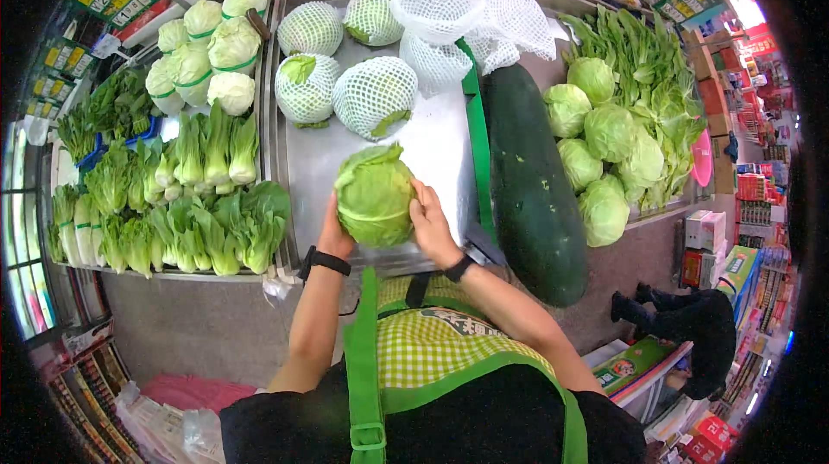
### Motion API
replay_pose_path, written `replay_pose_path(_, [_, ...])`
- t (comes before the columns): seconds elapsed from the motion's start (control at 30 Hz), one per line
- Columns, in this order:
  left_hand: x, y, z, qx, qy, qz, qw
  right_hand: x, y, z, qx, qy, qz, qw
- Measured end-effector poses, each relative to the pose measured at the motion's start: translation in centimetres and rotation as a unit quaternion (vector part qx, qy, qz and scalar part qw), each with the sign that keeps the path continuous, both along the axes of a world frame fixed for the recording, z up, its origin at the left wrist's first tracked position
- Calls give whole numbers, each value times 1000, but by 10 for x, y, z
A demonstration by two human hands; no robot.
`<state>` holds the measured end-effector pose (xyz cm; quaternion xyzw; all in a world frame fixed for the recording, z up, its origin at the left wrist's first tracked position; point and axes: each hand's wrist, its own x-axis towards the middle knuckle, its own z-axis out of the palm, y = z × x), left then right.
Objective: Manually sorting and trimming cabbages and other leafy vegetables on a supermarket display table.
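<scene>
A green cabbage [375, 197] is held up between my two hands, over the near end of a metal display tray [317, 185]. My left hand [335, 231] presses on its left side, and my right hand [432, 221] on its right. No foam net covers this cabbage. Farther back in the tray sit several round green vegetables in white foam nets, the nearest one [375, 93] lying just beyond the held cabbage. Loose white foam nets [439, 7] are heaped at the back right of the tray.
A large dark green winter melon [534, 185] lies right of a green divider strip [478, 140]. Bare cabbages [609, 133] and leafy greens [635, 56] fill the right side. Bok choy [217, 146] and banded cabbages [193, 72] stand left. A person in dark clothing [696, 334] bends over at right.
</scene>
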<state>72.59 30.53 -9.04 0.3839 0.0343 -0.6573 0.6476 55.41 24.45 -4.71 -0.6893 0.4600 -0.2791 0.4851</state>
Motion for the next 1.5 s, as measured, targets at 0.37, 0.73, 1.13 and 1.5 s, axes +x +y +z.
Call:
replay_pose_path(0.37, [-122, -19, 112, -135, 102, -10, 986, -179, 26, 154, 72, -334, -170, 924])
replay_pose_path(0.73, [-366, 19, 191, -60, 87, -277, 955, -399, 89, 100, 183, -453, -313, 815])
replay_pose_path(1.13, [-536, -75, 125, -62, 121, -335, 932, -561, 76, 119, -33, -393, -329, 858])
replay_pose_path(1.5, [-679, -226, 114, -316, 117, -556, 760, -723, -83, 146, -282, -137, -265, 912])
